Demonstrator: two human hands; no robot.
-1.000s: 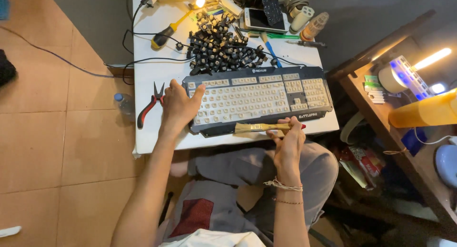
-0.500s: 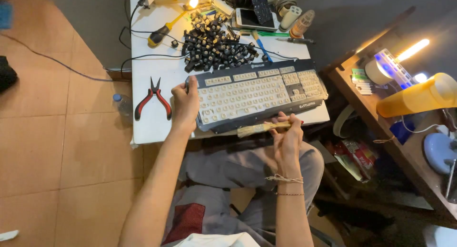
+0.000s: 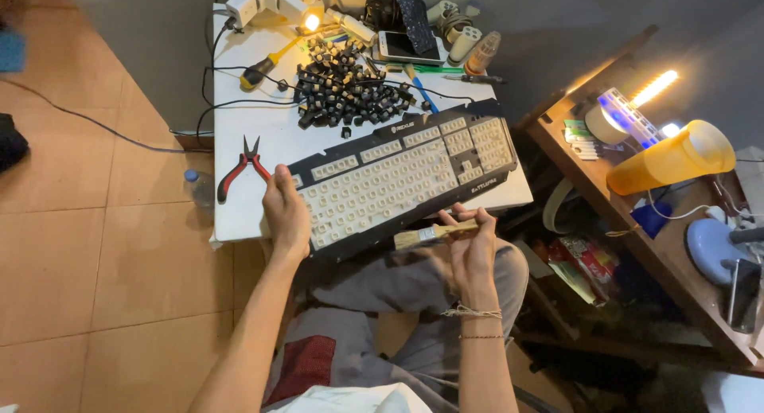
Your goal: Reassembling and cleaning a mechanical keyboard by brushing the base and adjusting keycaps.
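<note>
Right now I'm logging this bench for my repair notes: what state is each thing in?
keyboard: keycaps off, tilted, left end gripped by the left hand
keycaps: loose, heaped on the white table
brush: held in the right hand, bristles pointing left
pliers: lying on the table, jaws slightly open
desk lamp: lit
phone: lying flat, screen dark

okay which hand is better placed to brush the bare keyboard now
Right, probably: the right hand already holds the brush beside the keyboard, while the left hand grips its end.
</note>
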